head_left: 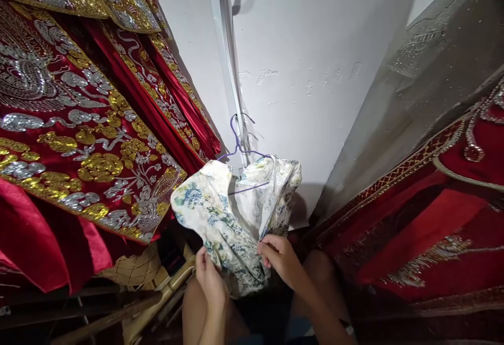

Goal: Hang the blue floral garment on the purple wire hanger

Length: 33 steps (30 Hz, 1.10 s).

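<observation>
A white sleeveless floral garment (220, 219) with blue, green and yellow print hangs on a purple wire hanger (237, 143). The hanger's hook is at a metal bar by the wall. My left hand (210, 279) pinches the garment's lower left side edge. Fingers of my right hand (275, 254) grip its front edge at the bottom of the neck opening. The right half of the garment is folded open, showing its paler inside. Its lower hem drops into shadow between my knees.
Red garments with gold and silver sequins (102, 166) hang close on the left. A red beaded garment (433, 229) is on the right. A white wall (299, 72) stands ahead; a bamboo frame (173, 287) and a woven basket (136, 269) are lower left.
</observation>
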### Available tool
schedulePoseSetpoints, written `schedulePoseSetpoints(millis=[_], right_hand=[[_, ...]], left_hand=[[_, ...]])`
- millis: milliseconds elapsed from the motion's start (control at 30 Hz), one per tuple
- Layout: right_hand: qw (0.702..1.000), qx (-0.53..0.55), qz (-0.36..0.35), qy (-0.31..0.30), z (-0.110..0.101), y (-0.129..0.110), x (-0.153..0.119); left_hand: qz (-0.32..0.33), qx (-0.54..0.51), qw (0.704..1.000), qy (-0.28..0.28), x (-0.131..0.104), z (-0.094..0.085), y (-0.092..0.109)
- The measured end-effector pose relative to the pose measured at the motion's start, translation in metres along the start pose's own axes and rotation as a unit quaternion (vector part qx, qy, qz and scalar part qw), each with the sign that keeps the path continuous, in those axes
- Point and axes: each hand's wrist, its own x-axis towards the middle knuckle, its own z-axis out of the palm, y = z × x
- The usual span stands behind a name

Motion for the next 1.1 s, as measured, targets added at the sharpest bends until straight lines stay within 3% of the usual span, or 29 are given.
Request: schedulePoseSetpoints(millis=[67,100,167,233,333,400,533,633,733,833,967,1033,1100], right_hand=[[1.000,-0.009,0.004,0.012,0.001,0.000,0.001],[1.000,-0.011,0.006,0.007,0.001,0.000,0.000],[1.000,-0.013,0.011,-0.022,0.003,0.000,-0.001],[0.998,-0.020,0.010,-0.057,0.004,-0.003,-0.001],[0.997,-0.038,-0.007,-0.065,0.000,-0.017,0.006],[0.997,-0.054,-0.032,-0.038,-0.007,-0.039,0.019],[0.988,-0.103,-0.107,0.039,-0.011,-0.106,0.050],[0.991,-0.033,-0.123,0.029,0.001,-0.147,0.064],[0.991,0.010,-0.133,0.010,0.014,-0.158,0.066],[0.989,0.019,-0.146,0.022,0.014,-0.146,0.061],[0.986,-0.002,-0.162,0.043,0.005,-0.132,0.054],[0.984,-0.014,-0.172,0.041,0.002,-0.132,0.053],[0.981,-0.032,-0.188,0.042,0.001,-0.133,0.054]], left_hand=[[0.099,0.021,0.993,0.063,-0.010,0.006,-0.001],[0.145,0.045,0.987,0.043,-0.015,0.010,0.000],[0.193,0.100,0.973,-0.078,-0.025,0.018,0.003],[0.175,0.125,0.958,-0.187,-0.030,0.026,0.007],[0.145,0.125,0.943,-0.272,-0.028,0.038,0.013],[0.156,0.142,0.929,-0.304,-0.024,0.044,0.015],[0.179,0.202,0.897,-0.351,-0.018,0.049,0.014],[0.197,0.256,0.871,-0.371,-0.013,0.050,0.010],[0.192,0.281,0.855,-0.392,-0.004,0.049,0.014],[0.190,0.214,0.878,-0.383,0.011,0.049,0.037],[0.262,0.080,0.929,-0.248,0.041,0.056,0.098],[0.328,0.060,0.916,-0.223,0.057,0.065,0.130],[0.394,0.091,0.882,-0.243,0.069,0.075,0.155]])
